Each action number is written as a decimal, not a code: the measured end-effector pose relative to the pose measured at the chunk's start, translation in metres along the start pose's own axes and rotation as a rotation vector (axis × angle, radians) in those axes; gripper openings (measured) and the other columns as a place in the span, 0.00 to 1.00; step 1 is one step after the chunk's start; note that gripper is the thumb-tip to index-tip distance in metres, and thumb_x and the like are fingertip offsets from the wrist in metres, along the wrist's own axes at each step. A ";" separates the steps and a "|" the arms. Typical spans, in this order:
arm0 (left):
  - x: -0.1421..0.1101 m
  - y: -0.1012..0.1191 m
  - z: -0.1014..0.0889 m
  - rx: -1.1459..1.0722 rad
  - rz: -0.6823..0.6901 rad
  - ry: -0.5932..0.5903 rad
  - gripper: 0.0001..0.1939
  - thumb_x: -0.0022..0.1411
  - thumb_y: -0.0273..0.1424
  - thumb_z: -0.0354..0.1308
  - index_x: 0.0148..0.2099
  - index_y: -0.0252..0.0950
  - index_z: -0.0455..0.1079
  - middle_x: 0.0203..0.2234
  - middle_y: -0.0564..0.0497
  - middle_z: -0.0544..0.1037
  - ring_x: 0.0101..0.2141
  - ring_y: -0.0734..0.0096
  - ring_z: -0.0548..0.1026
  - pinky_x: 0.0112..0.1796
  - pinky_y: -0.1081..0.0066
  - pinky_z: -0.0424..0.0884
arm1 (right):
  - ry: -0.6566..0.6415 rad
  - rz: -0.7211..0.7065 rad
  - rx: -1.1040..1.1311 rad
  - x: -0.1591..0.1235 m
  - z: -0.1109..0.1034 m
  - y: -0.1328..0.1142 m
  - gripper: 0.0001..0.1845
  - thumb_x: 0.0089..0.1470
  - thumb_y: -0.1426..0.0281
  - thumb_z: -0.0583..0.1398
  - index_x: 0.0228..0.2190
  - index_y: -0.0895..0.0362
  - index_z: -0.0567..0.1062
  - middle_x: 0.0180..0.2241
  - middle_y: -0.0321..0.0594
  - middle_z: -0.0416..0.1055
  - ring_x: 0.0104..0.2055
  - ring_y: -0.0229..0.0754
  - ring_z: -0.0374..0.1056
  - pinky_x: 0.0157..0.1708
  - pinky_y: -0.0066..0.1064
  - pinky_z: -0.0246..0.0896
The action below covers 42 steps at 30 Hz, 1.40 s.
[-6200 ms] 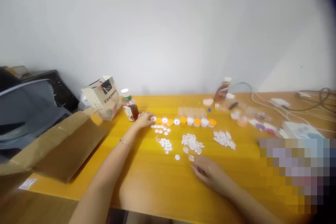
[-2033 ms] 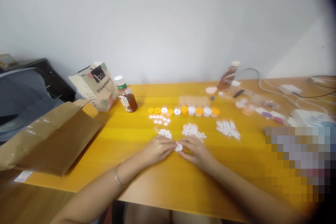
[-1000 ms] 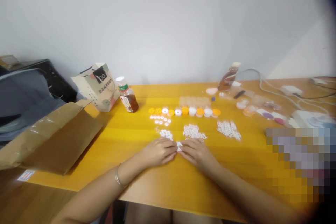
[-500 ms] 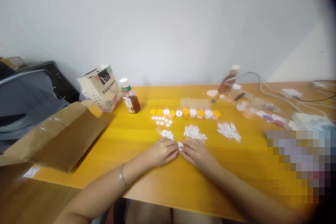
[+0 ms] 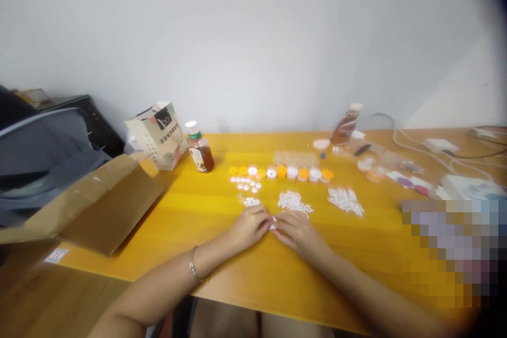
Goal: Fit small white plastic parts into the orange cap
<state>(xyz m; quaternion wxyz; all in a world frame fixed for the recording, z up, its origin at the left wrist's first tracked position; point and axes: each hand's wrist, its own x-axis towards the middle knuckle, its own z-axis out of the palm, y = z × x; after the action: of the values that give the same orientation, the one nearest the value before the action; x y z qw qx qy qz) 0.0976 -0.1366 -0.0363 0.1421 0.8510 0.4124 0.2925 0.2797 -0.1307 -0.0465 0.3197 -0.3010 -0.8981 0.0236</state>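
Observation:
Between the fingertips of both hands is a small white plastic piece (image 5: 273,223); its exact shape is blurred. My left hand (image 5: 250,226), with a bracelet on its wrist, is closed on the piece from the left. From the right, my right hand (image 5: 298,231) pinches the same piece. Just beyond my left hand lies a small heap of white round pieces (image 5: 251,202). Past my right hand is a pile of white openwork pieces (image 5: 292,201), and farther right another pile of white pieces (image 5: 345,202). Small white discs (image 5: 246,187) lie in rows behind the heap.
A row of orange and white round caps (image 5: 281,171) runs across the table (image 5: 245,285). Two drink bottles, one left (image 5: 201,150) and one right (image 5: 346,124), stand at the back. A paper bag (image 5: 158,137) and an open cardboard box (image 5: 103,211) are left; cables (image 5: 415,142) lie right.
My left hand's fingers have curled more around the small white piece, and its wrist has shifted slightly right. My right hand stays nearly in place. The whole view has shifted a little.

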 end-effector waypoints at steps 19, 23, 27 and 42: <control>0.020 -0.003 -0.045 -0.042 0.136 0.219 0.09 0.59 0.29 0.49 0.41 0.33 0.67 0.37 0.45 0.71 0.39 0.70 0.69 0.41 0.69 0.66 | 0.184 0.694 1.135 0.047 -0.006 -0.012 0.18 0.39 0.65 0.64 0.36 0.55 0.72 0.33 0.40 0.76 0.36 0.43 0.71 0.42 0.39 0.64; 0.010 -0.013 -0.052 -0.077 0.064 0.028 0.09 0.59 0.31 0.50 0.39 0.34 0.68 0.34 0.48 0.72 0.37 0.72 0.70 0.40 0.72 0.66 | 0.225 0.787 1.151 0.037 -0.003 0.000 0.19 0.38 0.65 0.65 0.37 0.54 0.73 0.33 0.40 0.76 0.35 0.44 0.72 0.40 0.39 0.66; 0.003 -0.019 -0.058 0.013 0.084 -0.181 0.08 0.59 0.30 0.50 0.38 0.35 0.69 0.33 0.50 0.73 0.35 0.74 0.70 0.38 0.74 0.65 | 0.237 0.804 1.169 0.034 -0.006 0.004 0.21 0.38 0.66 0.65 0.38 0.54 0.72 0.33 0.40 0.76 0.35 0.43 0.72 0.40 0.38 0.66; 0.005 -0.028 -0.043 0.121 0.131 -0.279 0.06 0.58 0.30 0.51 0.35 0.36 0.69 0.31 0.51 0.73 0.35 0.73 0.71 0.38 0.74 0.64 | 0.183 0.761 1.121 0.034 -0.008 0.001 0.19 0.39 0.68 0.63 0.38 0.54 0.72 0.31 0.38 0.76 0.35 0.43 0.71 0.39 0.37 0.64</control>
<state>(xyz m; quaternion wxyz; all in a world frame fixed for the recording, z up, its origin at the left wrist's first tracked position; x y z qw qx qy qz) 0.0559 -0.1154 -0.0140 0.1272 0.9155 0.3490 0.1549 0.2638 -0.1123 -0.0216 0.4713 -0.3856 -0.5513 0.5703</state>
